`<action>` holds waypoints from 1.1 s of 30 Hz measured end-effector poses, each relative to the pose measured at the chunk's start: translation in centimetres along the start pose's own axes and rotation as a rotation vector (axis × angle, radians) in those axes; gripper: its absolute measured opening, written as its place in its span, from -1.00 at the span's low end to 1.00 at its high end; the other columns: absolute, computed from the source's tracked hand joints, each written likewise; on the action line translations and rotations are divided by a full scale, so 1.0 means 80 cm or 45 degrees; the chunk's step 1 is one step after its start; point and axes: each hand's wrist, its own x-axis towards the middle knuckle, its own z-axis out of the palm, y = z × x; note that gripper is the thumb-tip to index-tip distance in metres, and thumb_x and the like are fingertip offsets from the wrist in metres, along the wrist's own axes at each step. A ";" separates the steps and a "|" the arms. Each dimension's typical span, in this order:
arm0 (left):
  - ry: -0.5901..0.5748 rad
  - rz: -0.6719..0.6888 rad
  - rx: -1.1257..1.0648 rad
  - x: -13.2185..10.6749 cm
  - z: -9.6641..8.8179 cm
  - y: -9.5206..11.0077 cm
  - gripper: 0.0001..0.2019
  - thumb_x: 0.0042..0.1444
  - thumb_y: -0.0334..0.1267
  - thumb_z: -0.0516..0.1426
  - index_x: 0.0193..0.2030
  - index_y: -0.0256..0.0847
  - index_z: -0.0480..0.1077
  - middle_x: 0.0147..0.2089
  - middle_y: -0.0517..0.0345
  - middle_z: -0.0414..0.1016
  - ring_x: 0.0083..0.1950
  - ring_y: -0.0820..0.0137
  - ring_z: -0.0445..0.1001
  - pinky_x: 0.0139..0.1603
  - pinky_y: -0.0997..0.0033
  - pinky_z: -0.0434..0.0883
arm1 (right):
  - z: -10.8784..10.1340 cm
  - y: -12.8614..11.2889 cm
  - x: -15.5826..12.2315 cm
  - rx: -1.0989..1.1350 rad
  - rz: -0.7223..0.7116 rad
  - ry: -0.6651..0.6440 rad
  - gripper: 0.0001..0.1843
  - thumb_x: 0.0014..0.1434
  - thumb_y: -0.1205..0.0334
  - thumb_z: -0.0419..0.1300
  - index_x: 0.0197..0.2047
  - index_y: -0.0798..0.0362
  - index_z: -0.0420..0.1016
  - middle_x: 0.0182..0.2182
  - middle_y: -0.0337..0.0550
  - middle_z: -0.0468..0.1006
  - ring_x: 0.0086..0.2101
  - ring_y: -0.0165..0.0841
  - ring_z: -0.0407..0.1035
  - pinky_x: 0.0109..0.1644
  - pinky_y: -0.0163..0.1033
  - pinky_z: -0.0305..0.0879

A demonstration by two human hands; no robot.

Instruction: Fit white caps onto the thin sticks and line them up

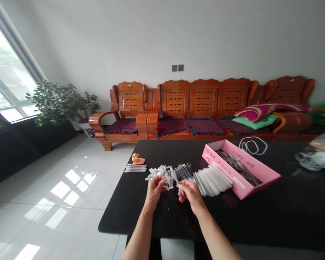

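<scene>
My right hand (191, 194) grips a slim whitish pen barrel (175, 176), its upper end tilted to the left. Across from it, my left hand (154, 191) has thumb and fingers drawn together; whether a small piece is between them is too small to tell. Just beyond the left hand lies a heap of short white caps (160, 172). Beside it is a cluster of thin dark refills (184, 170) with fine tips. Farther right, translucent white tubes (213, 181) lie in a fanned row against a pink box (242, 169).
Dark sticks (239, 164) fill part of the box. Several white pens (135, 168) lie side by side at the left of the black table (140, 213), near a small yellow figurine (135, 157). A white cord loop (255, 145) and plastic bags (317, 159) are at right.
</scene>
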 end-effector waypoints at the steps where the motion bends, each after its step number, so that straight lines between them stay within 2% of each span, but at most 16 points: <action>1: -0.001 -0.023 -0.063 0.001 0.000 0.000 -0.62 -0.08 0.01 0.28 -0.29 -0.29 0.45 -0.38 0.10 0.47 -0.38 0.34 0.50 -0.40 0.41 0.44 | -0.001 -0.001 -0.001 -0.007 -0.017 -0.023 -0.78 -0.04 0.11 0.23 -0.45 0.12 0.44 -0.72 -0.29 0.43 -0.76 -0.45 0.26 -0.71 -0.38 0.17; 4: 0.027 -0.031 -0.129 0.000 -0.001 0.005 -0.63 -0.11 -0.04 0.32 -0.28 -0.31 0.48 -0.41 0.13 0.47 -0.42 0.42 0.45 -0.36 0.44 0.43 | -0.002 -0.005 -0.003 -0.061 -0.057 -0.074 -0.81 -0.03 0.15 0.21 -0.49 0.12 0.45 -0.77 -0.33 0.37 -0.79 -0.49 0.19 -0.72 -0.40 0.07; 9: 0.094 -0.016 -0.175 0.000 -0.007 0.018 -0.65 -0.10 -0.09 0.33 -0.23 -0.32 0.54 -0.42 0.13 0.48 -0.41 0.49 0.40 -0.36 0.54 0.33 | -0.002 -0.007 -0.005 -0.130 -0.072 -0.068 -0.83 -0.02 0.18 0.19 -0.53 0.11 0.43 -0.81 -0.38 0.30 -0.81 -0.53 0.11 -0.73 -0.42 -0.07; 24: 0.075 -0.020 -0.264 0.008 -0.007 0.021 -0.63 -0.07 -0.09 0.32 -0.17 -0.31 0.55 -0.32 0.07 0.52 -0.42 0.52 0.34 -0.39 0.56 0.24 | 0.001 -0.006 -0.007 -0.143 -0.004 -0.095 -0.86 -0.07 0.21 0.16 -0.55 0.10 0.41 -0.83 -0.43 0.23 -0.82 -0.57 0.00 -0.75 -0.42 -0.17; 30: 0.074 -0.051 -0.295 0.009 0.001 0.022 -0.62 -0.09 -0.08 0.33 -0.19 -0.30 0.55 -0.37 0.11 0.51 -0.47 0.56 0.31 -0.43 0.58 0.22 | 0.007 -0.007 -0.011 -0.163 -0.010 -0.084 -0.84 -0.05 0.18 0.14 -0.53 0.09 0.39 -0.82 -0.43 0.21 -0.81 -0.55 0.00 -0.73 -0.40 -0.20; 33: 0.151 -0.056 -0.268 0.006 0.010 0.022 -0.62 -0.07 -0.02 0.30 -0.21 -0.30 0.56 -0.42 0.14 0.48 -0.49 0.55 0.30 -0.45 0.57 0.21 | 0.011 -0.007 -0.012 -0.223 -0.032 -0.034 -0.82 -0.02 0.16 0.14 -0.54 0.09 0.39 -0.80 -0.43 0.18 -0.78 -0.55 -0.03 -0.70 -0.38 -0.18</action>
